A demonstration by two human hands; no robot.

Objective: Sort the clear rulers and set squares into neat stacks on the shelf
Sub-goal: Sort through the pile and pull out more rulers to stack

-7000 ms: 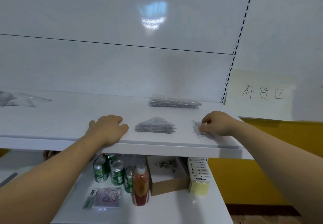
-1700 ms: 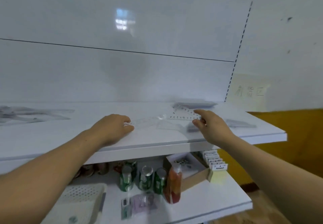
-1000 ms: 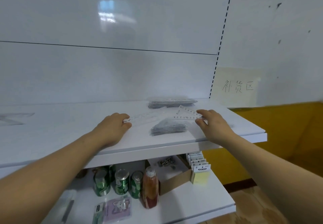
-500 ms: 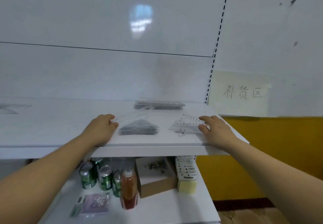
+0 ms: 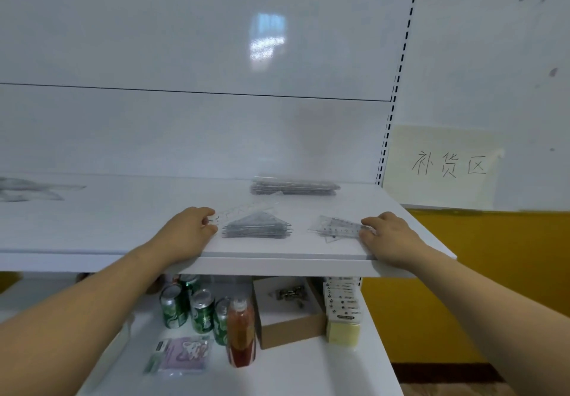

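Observation:
On the white upper shelf (image 5: 277, 260) a stack of clear set squares (image 5: 256, 227) lies near the front. A stack of clear straight rulers (image 5: 294, 186) sits at the back by the wall. My left hand (image 5: 188, 231) pinches one clear ruler (image 5: 243, 210) by its near end; the ruler slants above the set-square stack. My right hand (image 5: 387, 235) holds the right end of a small pile of clear set squares (image 5: 336, 228) lying flat on the shelf's right front.
More clear rulers (image 5: 27, 188) lie scattered at the far left of the shelf. The lower shelf holds green cans (image 5: 185, 306), an orange bottle (image 5: 241, 332), a cardboard box (image 5: 288, 312), yellow card packs (image 5: 343, 318) and a purple packet (image 5: 185, 354). A paper sign (image 5: 444, 167) hangs on the wall.
My right hand has set its set squares down flat at the shelf's right front. My left hand keeps the ruler over the middle stack. The view shifted slightly.

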